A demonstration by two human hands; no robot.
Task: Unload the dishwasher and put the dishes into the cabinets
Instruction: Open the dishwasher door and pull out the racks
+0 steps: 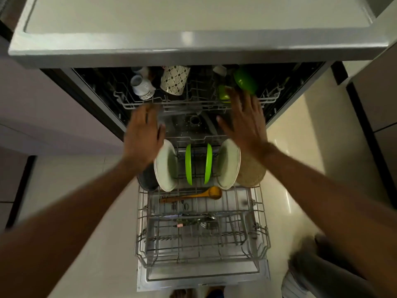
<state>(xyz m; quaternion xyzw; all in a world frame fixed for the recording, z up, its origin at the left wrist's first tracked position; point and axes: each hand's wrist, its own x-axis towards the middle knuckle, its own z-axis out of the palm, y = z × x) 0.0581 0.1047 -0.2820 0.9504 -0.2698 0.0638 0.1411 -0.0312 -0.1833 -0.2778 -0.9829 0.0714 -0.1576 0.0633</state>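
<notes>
Both hands spread flat, each grip wide, holding nothing — left hand (142, 134) and right hand (247, 121) at the grey wire upper rack (193, 102). Below, white round plates (165, 166) and lime-green plates (188, 164) upright in the grey wire lower rack (202, 244) — pulled out.

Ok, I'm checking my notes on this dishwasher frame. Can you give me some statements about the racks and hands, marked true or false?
1. Two green plates stand upright in the lower rack. True.
2. The left hand holds a mug. False: it is open and holds nothing.
3. A wooden spoon lies flat in the lower rack. True.
4. The upper rack is empty. False: it holds the patterned cup and other cups.
5. The right hand is open, near a green bowl. True.
</notes>
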